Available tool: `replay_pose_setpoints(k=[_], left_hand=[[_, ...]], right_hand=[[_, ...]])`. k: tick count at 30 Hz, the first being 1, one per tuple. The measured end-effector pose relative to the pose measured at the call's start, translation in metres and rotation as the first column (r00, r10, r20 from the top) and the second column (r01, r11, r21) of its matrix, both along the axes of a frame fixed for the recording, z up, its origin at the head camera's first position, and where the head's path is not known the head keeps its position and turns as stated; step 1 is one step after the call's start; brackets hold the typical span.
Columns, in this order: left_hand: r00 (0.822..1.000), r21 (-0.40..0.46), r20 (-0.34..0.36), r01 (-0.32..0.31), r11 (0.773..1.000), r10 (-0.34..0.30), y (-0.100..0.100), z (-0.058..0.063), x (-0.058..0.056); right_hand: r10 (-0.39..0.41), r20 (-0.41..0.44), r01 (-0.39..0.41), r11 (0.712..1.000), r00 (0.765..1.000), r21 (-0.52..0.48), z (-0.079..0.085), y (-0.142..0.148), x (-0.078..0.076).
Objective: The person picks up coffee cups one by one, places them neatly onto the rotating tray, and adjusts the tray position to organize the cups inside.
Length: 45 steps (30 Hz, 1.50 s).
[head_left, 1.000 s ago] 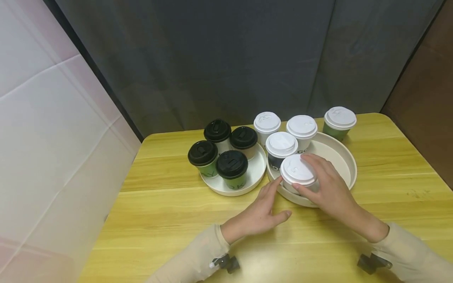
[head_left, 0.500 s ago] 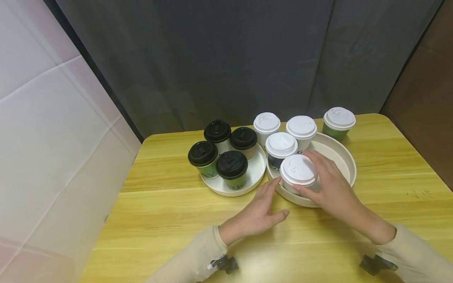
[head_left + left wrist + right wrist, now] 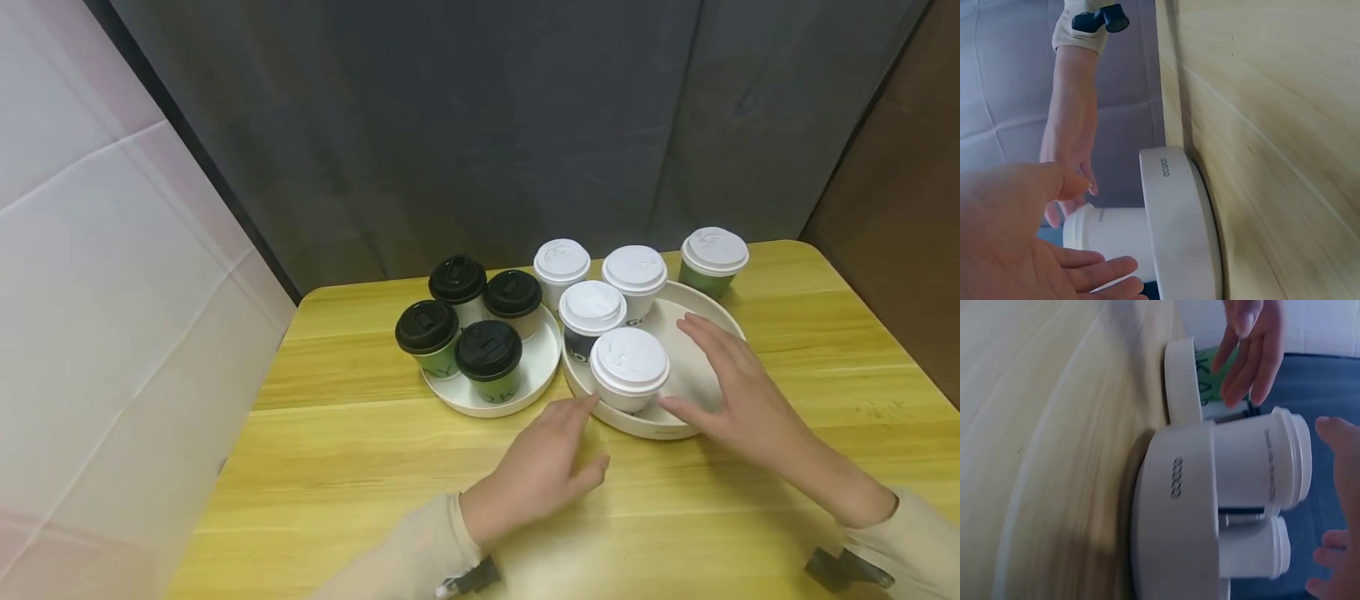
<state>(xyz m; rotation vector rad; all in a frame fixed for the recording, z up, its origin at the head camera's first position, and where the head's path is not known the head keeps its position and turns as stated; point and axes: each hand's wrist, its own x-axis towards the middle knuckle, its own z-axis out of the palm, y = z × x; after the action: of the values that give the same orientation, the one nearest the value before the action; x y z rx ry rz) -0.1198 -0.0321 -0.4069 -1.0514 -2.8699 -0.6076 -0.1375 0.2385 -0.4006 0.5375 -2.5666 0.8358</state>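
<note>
A white paper cup with a white lid [image 3: 630,367] stands upright at the front of the right round tray [image 3: 667,430]. My right hand [image 3: 750,400] is just right of this cup, fingers spread, with a gap between them and the lid. Left of the cup is my left hand [image 3: 536,462], its fingers extended and fingertips close to the cup's side. Behind it on the same tray are a dark cup with a white lid [image 3: 592,312] and another white-lidded cup [image 3: 636,279]. The right wrist view shows the front cup [image 3: 1260,462] between both hands.
On the left round tray [image 3: 480,412] stand several black-lidded cups [image 3: 489,358]. A white-lidded cup [image 3: 561,267] stands at the back between the trays. Behind the right tray is a green cup with a white lid [image 3: 712,262], near the far edge of the wooden table [image 3: 337,433].
My right hand has let go of the front white cup and moved right, away from it. The cup stays on the tray. My left hand has barely moved.
</note>
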Motion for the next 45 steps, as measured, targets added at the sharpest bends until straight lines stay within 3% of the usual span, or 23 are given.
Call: replay_pose_setpoints(k=[10, 20, 30, 36, 45], left_hand=[[0.983, -0.126, -0.109, 0.132, 0.983, -0.146, 0.016, -0.002, 0.011], [0.932, -0.283, -0.153, 0.276, 0.918, -0.328, 0.038, -0.011, 0.014], [0.929, -0.342, -0.158, 0.266, 0.901, -0.334, 0.051, -0.022, 0.014], [0.940, -0.385, -0.138, 0.240, 0.891, -0.312, 0.052, -0.024, 0.016], [0.934, -0.406, -0.159, 0.233, 0.884, -0.319, 0.051, -0.023, 0.016]], right_hand=[[0.004, -0.007, -0.004, 1.000, 1.000, 0.015, -0.014, 0.026, 0.006], [0.029, -0.036, -0.024, 0.992, 0.999, 0.126, -0.031, 0.042, 0.008], [0.062, -0.075, -0.034, 0.943, 0.995, 0.331, -0.052, 0.056, 0.012], [0.048, -0.030, -0.034, 0.932, 0.998, 0.360, -0.057, 0.058, 0.014], [0.038, -0.012, -0.031, 0.930, 0.999, 0.367, -0.060, 0.058, 0.014]])
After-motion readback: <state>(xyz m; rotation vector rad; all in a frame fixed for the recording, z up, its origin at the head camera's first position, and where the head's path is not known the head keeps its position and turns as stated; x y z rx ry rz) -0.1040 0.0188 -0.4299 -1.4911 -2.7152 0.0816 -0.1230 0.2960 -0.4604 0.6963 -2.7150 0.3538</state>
